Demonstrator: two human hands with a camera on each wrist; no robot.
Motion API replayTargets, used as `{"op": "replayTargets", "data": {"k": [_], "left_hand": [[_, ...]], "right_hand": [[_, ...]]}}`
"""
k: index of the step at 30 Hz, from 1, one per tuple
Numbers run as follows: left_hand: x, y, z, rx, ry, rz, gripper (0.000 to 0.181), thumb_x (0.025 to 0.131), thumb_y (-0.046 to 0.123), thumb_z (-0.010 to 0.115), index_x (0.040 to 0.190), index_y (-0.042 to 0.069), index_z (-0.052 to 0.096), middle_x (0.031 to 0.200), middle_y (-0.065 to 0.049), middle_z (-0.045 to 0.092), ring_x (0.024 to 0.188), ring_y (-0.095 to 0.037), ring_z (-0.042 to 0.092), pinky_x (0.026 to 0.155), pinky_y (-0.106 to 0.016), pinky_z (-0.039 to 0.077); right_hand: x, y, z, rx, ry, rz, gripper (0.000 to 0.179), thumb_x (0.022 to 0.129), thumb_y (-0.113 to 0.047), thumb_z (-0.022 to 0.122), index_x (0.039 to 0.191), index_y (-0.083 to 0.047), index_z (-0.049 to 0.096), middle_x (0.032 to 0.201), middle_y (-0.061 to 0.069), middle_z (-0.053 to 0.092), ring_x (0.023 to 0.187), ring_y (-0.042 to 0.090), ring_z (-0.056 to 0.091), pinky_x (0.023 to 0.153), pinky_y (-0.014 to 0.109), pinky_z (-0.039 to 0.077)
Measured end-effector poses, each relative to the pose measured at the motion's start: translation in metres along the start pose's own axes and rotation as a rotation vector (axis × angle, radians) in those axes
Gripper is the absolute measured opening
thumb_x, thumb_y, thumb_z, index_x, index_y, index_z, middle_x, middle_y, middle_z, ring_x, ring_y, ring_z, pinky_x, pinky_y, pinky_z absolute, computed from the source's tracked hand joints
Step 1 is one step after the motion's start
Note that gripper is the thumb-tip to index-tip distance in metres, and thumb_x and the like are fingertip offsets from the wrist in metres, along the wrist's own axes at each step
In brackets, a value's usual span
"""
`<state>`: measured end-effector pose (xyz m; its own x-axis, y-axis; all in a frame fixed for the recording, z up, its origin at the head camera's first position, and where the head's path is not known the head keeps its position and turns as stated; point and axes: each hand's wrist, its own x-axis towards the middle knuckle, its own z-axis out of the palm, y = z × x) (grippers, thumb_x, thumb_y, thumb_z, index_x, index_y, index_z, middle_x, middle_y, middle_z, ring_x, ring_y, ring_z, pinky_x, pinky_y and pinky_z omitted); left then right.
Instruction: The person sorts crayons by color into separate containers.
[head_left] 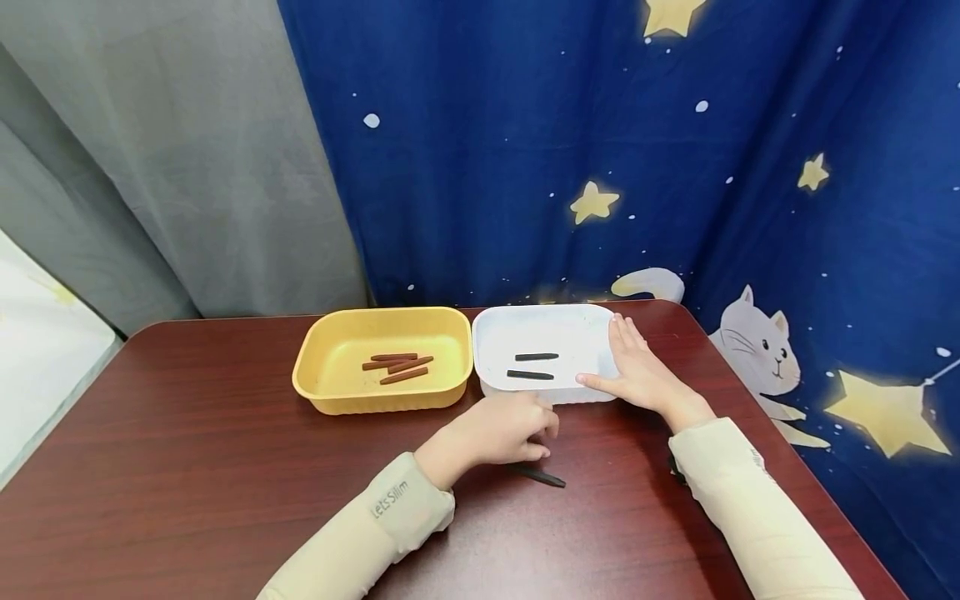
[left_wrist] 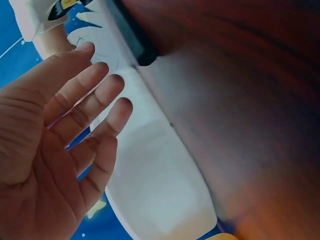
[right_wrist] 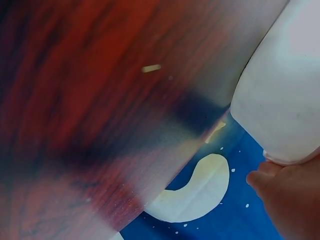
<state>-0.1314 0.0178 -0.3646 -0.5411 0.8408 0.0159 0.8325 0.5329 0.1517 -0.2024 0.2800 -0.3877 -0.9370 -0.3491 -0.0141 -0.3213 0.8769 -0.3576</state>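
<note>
A white basket (head_left: pixel 542 396) holds two black crayon-like sticks (head_left: pixel 530 375). My right hand (head_left: pixel 637 367) rests at its right end, fingers straight along the rim and thumb reaching over the front side. In the right wrist view, part of that hand (right_wrist: pixel 292 195) touches the basket's edge (right_wrist: pixel 280 110). My left hand (head_left: pixel 506 427) is in front of the white basket, above the table, with its fingers loosely bent. No object shows in its palm in the left wrist view. Another black stick (head_left: pixel 542 477) lies on the table just below this hand, partly hidden by it.
On the left, touching the white basket, stands a yellow basket (head_left: pixel 382 403) with several brown sticks (head_left: pixel 405 375) inside. Both stand near the far edge of the dark red table (head_left: pixel 225 467). Behind hangs a blue curtain (head_left: pixel 487 167) with stars, beside a grey one (head_left: pixel 187 150).
</note>
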Motion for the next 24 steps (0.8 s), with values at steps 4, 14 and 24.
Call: {"op": "replayTargets", "data": {"k": [4, 14, 24], "left_hand": [[0.002, -0.003, 0.006, -0.020, -0.066, -0.030, 0.007, 0.086, 0.025, 0.076, 0.084, 0.021, 0.070, 0.077, 0.011, 0.063, 0.071, -0.002, 0.054, 0.063, -0.015, 0.042], [0.007, -0.004, 0.014, -0.050, -0.161, -0.081, 0.009, 0.082, 0.023, 0.079, 0.082, 0.021, 0.070, 0.064, 0.016, 0.058, 0.063, 0.001, 0.052, 0.057, -0.015, 0.040], [0.008, 0.000, 0.013, -0.023, -0.157, -0.009, 0.015, 0.085, 0.018, 0.070, 0.070, 0.021, 0.068, 0.060, 0.015, 0.053, 0.060, 0.001, 0.046, 0.053, -0.012, 0.035]], "right_hand": [[0.001, 0.001, 0.000, 0.000, 0.004, 0.001, 0.120, 0.087, -0.067, 0.060, 0.155, 0.010, -0.004, 0.165, 0.025, -0.008, 0.153, 0.043, -0.007, 0.123, 0.060, 0.006], [-0.001, 0.000, 0.001, -0.006, 0.005, -0.003, 0.119, 0.087, -0.066, 0.061, 0.154, 0.011, -0.002, 0.165, 0.026, -0.006, 0.153, 0.043, -0.006, 0.123, 0.059, 0.006], [-0.001, -0.002, 0.001, -0.001, 0.016, -0.012, 0.119, 0.087, -0.065, 0.061, 0.154, 0.012, 0.000, 0.165, 0.028, -0.004, 0.153, 0.044, -0.005, 0.123, 0.058, 0.006]]}}
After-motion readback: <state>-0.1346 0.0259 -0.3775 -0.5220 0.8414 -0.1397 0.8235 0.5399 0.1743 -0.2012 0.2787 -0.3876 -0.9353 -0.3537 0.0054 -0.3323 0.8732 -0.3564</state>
